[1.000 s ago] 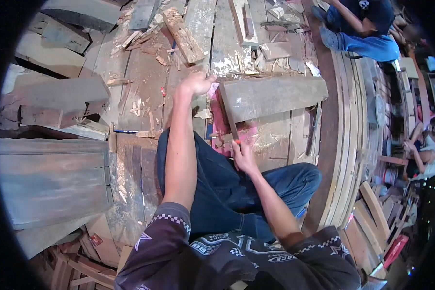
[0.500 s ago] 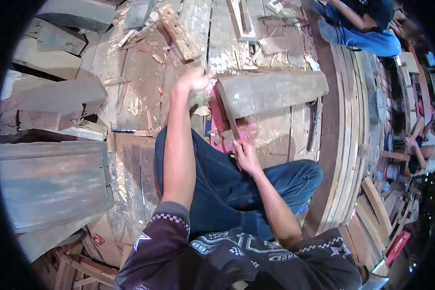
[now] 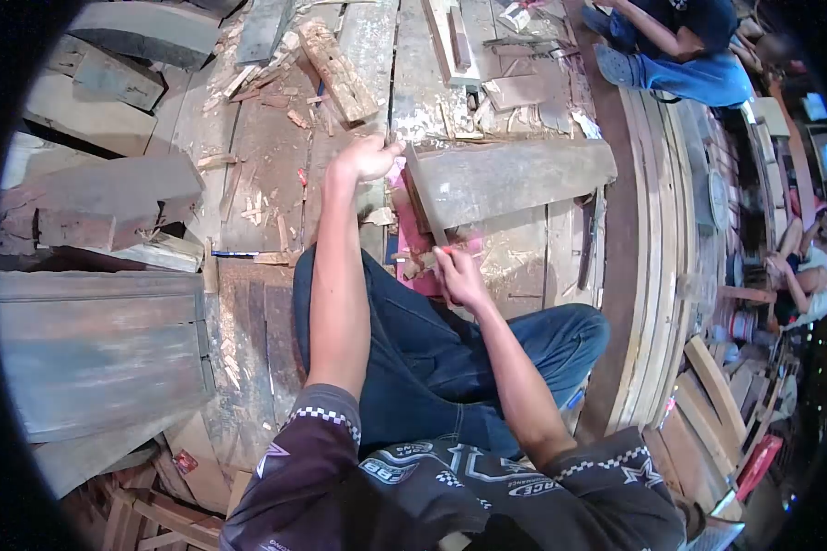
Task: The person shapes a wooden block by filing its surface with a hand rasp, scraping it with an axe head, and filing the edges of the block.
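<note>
A long flat file point(image 3: 423, 188) lies slantwise across the near left end of a thick grey-brown wooden board point(image 3: 524, 179). My right hand point(image 3: 462, 278) is closed around the file's near end, where a bit of red shows. My left hand point(image 3: 368, 158) is at the far end, fingers curled in and thumb side against the file; its exact hold is partly hidden. Beneath the board's left end a pink sheet point(image 3: 413, 243) shows on the plank floor, with wood bits on it.
A rough wood block point(image 3: 338, 73) lies beyond my left hand among chips. Stacked timbers point(image 3: 110, 207) and a grey panel point(image 3: 101, 349) stand left. A dark curved tool point(image 3: 588, 243) lies right of the board, near long planks point(image 3: 648, 266). Another person point(image 3: 675, 64) sits at upper right.
My right hand has moved forward and a little left, pushing the file farther across the board's end. My left hand's fingers look more closed at the far end.
</note>
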A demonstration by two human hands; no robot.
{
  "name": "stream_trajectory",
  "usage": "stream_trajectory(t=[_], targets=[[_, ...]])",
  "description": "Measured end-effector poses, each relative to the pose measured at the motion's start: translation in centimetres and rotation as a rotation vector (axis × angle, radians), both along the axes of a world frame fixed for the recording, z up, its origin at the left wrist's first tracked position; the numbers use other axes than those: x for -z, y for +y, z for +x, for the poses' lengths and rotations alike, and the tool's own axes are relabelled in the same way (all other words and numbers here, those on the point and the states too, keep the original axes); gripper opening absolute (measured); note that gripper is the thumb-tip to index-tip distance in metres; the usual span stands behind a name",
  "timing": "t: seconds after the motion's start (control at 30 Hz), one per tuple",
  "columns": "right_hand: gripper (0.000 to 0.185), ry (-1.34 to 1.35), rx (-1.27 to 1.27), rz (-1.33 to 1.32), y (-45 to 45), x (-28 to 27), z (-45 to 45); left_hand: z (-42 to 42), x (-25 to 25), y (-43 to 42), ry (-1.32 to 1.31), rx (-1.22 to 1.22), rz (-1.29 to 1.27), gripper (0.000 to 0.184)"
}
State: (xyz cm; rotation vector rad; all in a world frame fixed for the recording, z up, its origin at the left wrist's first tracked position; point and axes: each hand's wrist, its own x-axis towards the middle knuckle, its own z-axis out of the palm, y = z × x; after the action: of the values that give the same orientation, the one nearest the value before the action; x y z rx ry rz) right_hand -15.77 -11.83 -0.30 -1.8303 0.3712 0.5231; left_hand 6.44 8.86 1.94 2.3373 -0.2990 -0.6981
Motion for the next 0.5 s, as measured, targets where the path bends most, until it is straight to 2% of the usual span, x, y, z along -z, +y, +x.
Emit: stream_trajectory(t=[0.07,0.1,0.2,0.27,0.3,0.4,0.43,0.47,0.5], targets=[[0.037,0.016,0.078,0.07,1.2,-0.4,1.2,-0.5,-1.4,0.0,0.038,-0.011,0.028,0.066],[0.036,0.04,0.111,0.113,1.4,-1.3,1.0,-0.2,-0.1,0.2,-0.054,0.011,-0.055,0.07],[0.032,0.107,0.216,0.255,0.9,-4.1,-0.9,0.3,0.2,0.3,0.024,0.008,0.088,0.072],[0.031,0.171,0.335,0.368,-1.5,-5.9,-3.2,-0.7,0.2,0.3,-0.013,-0.012,0.037,0.072],[0.03,0.144,0.316,0.366,-2.6,-7.7,-4.2,-1.0,-0.2,0.2,-0.008,-0.001,0.029,0.072],[0.027,0.064,0.298,0.288,-6.3,-12.1,-6.4,0.4,3.1,-0.6,-0.136,0.018,0.025,0.065],[0.021,-0.007,0.319,0.249,-6.9,-14.0,-7.1,-0.3,3.3,-0.8,-0.199,0.003,0.044,0.063],[0.015,-0.023,0.367,0.247,-7.3,-16.3,-7.8,-1.0,2.6,-0.9,-0.263,-0.015,0.065,0.06],[0.013,-0.068,0.395,0.24,-8.1,-17.7,-8.6,-1.7,1.3,-0.9,-0.216,-0.027,0.053,0.058]])
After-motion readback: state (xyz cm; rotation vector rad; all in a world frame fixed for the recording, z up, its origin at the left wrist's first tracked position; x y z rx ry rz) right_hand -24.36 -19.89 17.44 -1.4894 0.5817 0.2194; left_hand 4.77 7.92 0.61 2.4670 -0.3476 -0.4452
